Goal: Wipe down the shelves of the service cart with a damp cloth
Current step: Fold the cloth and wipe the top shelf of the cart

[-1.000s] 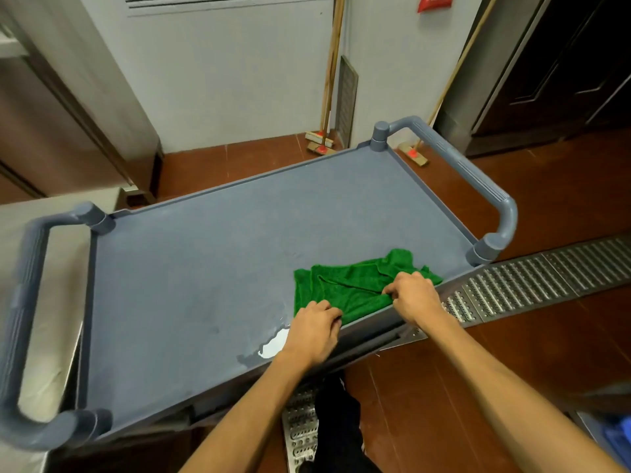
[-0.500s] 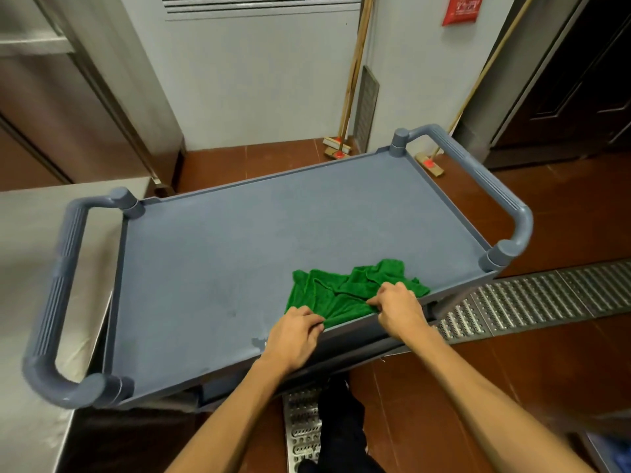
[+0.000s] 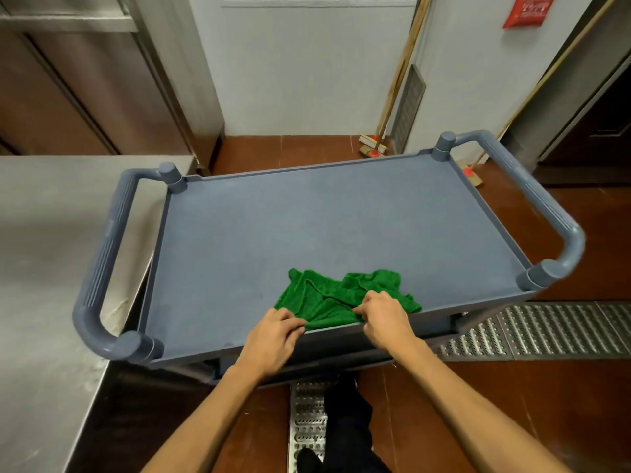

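Fingers of the left hand are pinched shut on the near left edge of a green cloth; those of the right hand are curled closed on its near right part. Cloth is spread, rumpled, on the top shelf of a grey-blue cart, at the near rail, right of centre. Handles are fitted at both ends. A steel counter is seen left; a floor grate is seen right.
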The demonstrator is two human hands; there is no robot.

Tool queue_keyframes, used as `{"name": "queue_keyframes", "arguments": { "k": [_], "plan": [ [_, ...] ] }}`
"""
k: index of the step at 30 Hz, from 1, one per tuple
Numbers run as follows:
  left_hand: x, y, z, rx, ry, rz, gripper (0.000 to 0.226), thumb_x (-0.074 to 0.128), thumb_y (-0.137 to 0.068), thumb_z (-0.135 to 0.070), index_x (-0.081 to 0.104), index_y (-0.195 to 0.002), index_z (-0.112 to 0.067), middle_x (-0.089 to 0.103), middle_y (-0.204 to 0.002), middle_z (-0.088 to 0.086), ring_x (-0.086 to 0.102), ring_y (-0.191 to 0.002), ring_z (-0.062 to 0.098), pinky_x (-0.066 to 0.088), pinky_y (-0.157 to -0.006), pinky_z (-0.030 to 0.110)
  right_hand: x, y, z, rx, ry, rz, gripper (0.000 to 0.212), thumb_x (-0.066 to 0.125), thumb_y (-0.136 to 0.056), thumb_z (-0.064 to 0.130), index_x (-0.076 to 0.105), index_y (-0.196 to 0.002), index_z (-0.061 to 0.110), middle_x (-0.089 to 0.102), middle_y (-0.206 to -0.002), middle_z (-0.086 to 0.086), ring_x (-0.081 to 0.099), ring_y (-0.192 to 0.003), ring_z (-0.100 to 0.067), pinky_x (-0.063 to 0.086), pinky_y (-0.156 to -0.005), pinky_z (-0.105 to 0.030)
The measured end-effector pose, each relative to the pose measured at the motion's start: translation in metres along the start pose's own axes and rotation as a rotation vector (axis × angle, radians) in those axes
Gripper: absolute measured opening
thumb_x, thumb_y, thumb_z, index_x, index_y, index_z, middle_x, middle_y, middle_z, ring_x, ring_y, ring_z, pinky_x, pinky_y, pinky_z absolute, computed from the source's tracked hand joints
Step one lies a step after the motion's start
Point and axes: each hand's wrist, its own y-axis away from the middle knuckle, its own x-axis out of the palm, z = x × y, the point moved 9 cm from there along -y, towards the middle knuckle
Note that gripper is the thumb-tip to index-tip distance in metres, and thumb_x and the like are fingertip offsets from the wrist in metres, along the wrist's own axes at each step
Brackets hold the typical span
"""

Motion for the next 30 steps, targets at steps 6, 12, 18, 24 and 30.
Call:
{"name": "queue_keyframes", "arguments": {
  "k": [6, 12, 18, 24, 30],
  "plan": [
    [-0.017, 0.022, 0.027, -0.047, 0.011, -0.073, 0.045, 0.041, -0.094, -0.048, 0.075, -0.108, -0.023, 0.065, -0.099, -0.004, 0.055, -0.095, 0.016, 0.044, -0.085, 0.025, 0.009, 0.000, 0.037, -0.126, 0.007, -0.037, 0.042, 0.051, -0.090, 0.008, 0.066, -0.126, 0.025, 0.057, -0.121, 0.000, 0.050, -0.112, -0.028, 0.040, -0.091, -0.036],
    [-0.033, 0.014, 0.018, -0.079, -0.033, -0.026, 0.051, 0.032, -0.093, -0.049, 0.071, -0.105, -0.017, 0.063, -0.096, 0.004, 0.056, -0.093, 0.025, 0.049, -0.084, 0.040, 0.002, 0.001, 0.028, -0.108, -0.181, -0.144, 0.030, 0.054, -0.094, 0.014, 0.071, -0.115, 0.027, 0.064, -0.109, -0.001, 0.055, -0.106, -0.028, 0.036, -0.087, -0.034],
    [-0.082, -0.019, 0.000, -0.069, -0.043, -0.025, 0.036, 0.038, -0.100, -0.038, 0.061, -0.107, -0.012, 0.056, -0.100, 0.008, 0.056, -0.098, 0.030, 0.046, -0.086, 0.039, -0.038, -0.019, 0.023, -0.107, -0.268, -0.125, 0.030, 0.045, -0.097, 0.009, 0.063, -0.121, 0.015, 0.056, -0.115, -0.009, 0.058, -0.104, -0.035, 0.042, -0.089, -0.038],
    [-0.132, -0.056, -0.002, -0.030, -0.036, -0.077, 0.018, 0.042, -0.104, -0.023, 0.055, -0.096, -0.015, 0.048, -0.090, -0.002, 0.055, -0.088, 0.027, 0.039, -0.077, 0.034, -0.086, -0.048, 0.038, -0.155, -0.250, -0.039, 0.030, 0.038, -0.100, 0.011, 0.055, -0.124, 0.013, 0.053, -0.120, -0.011, 0.055, -0.108, -0.035, 0.043, -0.089, -0.038],
    [-0.127, -0.078, 0.024, -0.099, 0.006, 0.039, 0.024, 0.045, -0.102, -0.023, 0.064, -0.099, -0.008, 0.061, -0.094, 0.007, 0.058, -0.090, 0.025, 0.041, -0.084, 0.033, -0.075, -0.083, 0.049, -0.122, -0.262, 0.166, 0.028, 0.041, -0.091, -0.001, 0.060, -0.111, 0.002, 0.061, -0.117, -0.019, 0.055, -0.109, -0.035, 0.043, -0.086, -0.034]
  ]
}}
